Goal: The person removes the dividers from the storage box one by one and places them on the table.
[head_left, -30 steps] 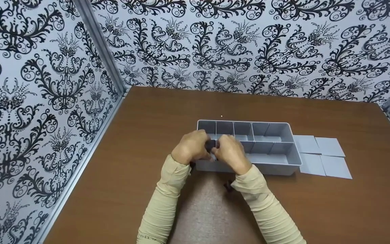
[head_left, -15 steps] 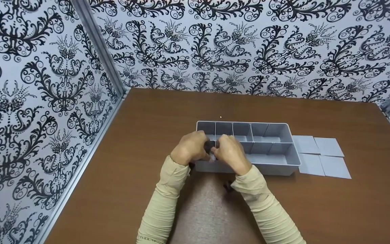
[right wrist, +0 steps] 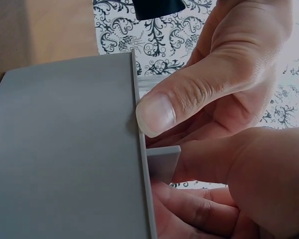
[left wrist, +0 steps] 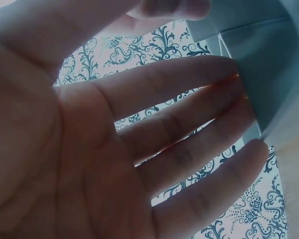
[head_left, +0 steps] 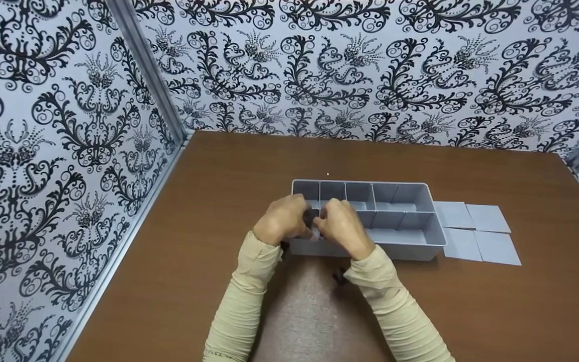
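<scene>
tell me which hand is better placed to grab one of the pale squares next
Likely the right hand: it is nearer the pale squares beside the tray. The left hand touches the tray's opposite end, farther from them.

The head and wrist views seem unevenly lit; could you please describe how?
Head: a pale sheen on the table between the sleeves; left wrist: the left hand is backlit and dark; right wrist: the patterned wall washes out toward the right edge.
</scene>
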### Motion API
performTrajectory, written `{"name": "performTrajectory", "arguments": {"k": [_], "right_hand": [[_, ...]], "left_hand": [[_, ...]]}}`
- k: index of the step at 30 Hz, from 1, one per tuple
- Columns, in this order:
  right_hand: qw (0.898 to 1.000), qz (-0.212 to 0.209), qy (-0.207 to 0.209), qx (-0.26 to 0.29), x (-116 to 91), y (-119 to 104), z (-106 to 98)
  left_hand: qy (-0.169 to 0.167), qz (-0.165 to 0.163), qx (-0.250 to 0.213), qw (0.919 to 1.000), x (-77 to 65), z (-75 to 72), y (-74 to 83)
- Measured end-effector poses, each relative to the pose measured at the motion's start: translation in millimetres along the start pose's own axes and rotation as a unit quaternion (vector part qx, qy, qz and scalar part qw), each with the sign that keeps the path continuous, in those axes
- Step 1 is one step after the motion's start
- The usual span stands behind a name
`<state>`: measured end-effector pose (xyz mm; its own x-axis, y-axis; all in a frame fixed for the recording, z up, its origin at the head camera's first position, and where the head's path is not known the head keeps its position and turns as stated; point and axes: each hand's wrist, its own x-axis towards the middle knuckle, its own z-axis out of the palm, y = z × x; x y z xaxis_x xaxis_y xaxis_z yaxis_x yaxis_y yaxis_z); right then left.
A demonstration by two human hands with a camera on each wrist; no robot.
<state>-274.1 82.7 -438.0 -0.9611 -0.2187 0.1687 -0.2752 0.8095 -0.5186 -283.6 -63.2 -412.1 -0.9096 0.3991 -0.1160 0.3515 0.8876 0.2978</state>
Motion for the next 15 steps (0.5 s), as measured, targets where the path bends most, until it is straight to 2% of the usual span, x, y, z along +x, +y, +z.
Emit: {"name": "performTrajectory", "arguments": {"k": [8,15], "right_hand": [[0.999,0.034,-0.010,-0.002,-0.7,-1.0,-1.4],[1.000,0.004,0.000,0.029,0.3,2.1,0.9]], "left_hand": [[0.006,0.007,-0.007,0.9999,-0.4,1.7,-1.2],[0.009,0.006,-0.008,0.9999,-1.5,1.0,-0.9]]}}
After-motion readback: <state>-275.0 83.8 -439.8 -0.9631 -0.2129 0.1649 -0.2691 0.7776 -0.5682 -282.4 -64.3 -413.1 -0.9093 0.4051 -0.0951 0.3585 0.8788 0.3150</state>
